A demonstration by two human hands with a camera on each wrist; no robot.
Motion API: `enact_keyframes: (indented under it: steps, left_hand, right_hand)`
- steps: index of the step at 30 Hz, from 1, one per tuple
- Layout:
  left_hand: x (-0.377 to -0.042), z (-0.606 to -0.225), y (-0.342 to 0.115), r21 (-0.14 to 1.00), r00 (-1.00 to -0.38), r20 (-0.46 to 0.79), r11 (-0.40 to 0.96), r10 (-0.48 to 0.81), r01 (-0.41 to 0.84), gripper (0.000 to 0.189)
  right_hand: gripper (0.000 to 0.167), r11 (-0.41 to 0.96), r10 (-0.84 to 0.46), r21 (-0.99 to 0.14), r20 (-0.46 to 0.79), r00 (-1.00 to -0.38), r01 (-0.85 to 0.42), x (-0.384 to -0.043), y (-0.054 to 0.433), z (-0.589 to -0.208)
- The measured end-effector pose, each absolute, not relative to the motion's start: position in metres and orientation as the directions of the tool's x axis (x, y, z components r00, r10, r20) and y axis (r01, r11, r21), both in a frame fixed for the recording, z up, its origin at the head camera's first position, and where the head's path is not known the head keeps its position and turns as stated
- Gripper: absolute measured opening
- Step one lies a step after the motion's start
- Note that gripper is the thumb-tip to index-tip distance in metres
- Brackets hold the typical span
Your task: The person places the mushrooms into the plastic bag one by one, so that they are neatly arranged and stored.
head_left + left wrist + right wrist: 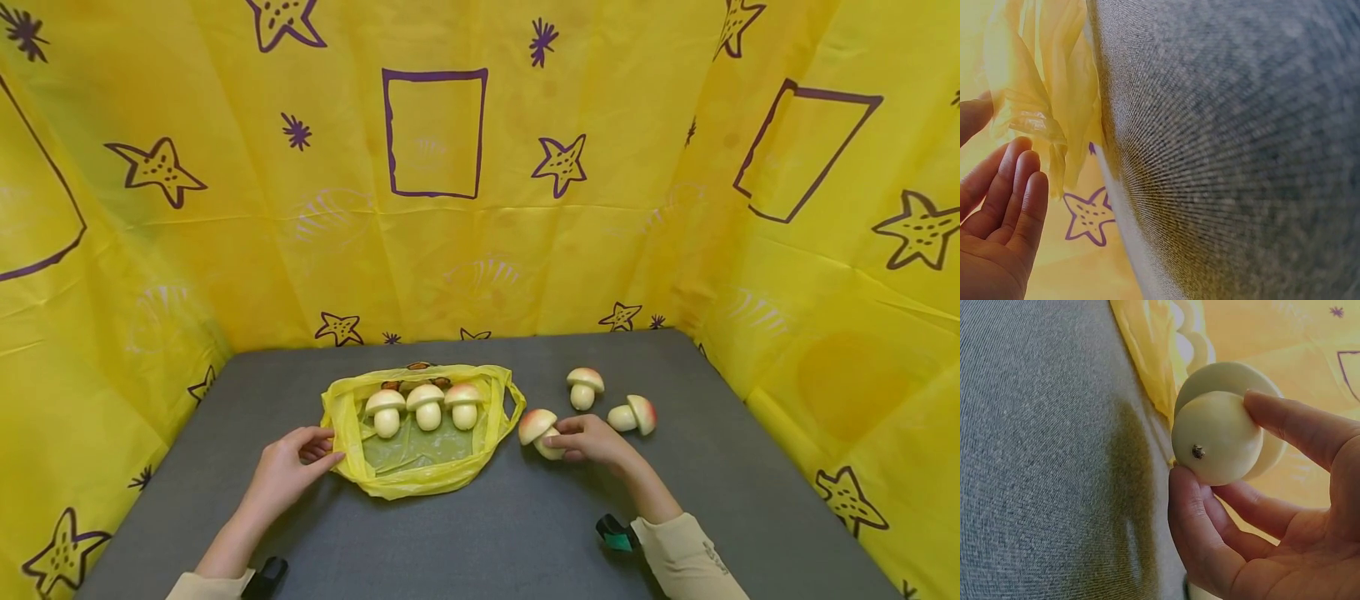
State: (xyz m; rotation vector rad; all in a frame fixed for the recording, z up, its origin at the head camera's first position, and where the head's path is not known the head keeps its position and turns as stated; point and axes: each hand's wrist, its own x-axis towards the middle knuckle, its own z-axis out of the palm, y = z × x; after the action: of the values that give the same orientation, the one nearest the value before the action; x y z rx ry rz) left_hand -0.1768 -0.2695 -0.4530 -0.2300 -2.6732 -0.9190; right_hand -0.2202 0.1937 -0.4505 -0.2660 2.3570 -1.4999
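Note:
A yellow plastic bag (431, 482) lies with its mouth spread wide. Three toy mushrooms, among them the middle one (428, 407), sit side by side inside it. At the bag's left edge, my left hand (288, 467) touches the plastic with thumb and fingertips apart; in the left wrist view its fingers (1030, 203) look fairly straight beside the hanging film. To the right of the bag, my right hand (596, 442) pinches a toy mushroom (537, 425) with a reddish cap. The right wrist view shows the pale stem (1219, 434) between thumb and fingers.
Two more toy mushrooms lie beyond my right hand, one farther back (584, 388) and one on its side (634, 415). A bag handle loop (517, 404) sticks out toward the right. Yellow patterned cloth (450, 275) walls in the grey table (480, 550).

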Motion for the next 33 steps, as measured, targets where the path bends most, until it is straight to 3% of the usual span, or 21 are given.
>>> enact_keyframes:
  steps: [8, 33]
  left_hand:
    - [-0.177, -0.452, -0.270, 0.576, -0.942, 0.332, 0.780, 0.053, 0.247, 0.031]
    - [-0.177, -0.453, -0.269, 0.575, -0.941, 0.334, 0.778, 0.058, 0.252, 0.031]
  right_hand:
    - [0.028, 0.404, -0.358, -0.915, -0.158, -0.920, 0.000, -0.218, 0.189, -0.444]
    - [0.035, 0.339, -0.407, -0.941, -0.169, -0.897, 0.024, -0.217, 0.166, -0.428]
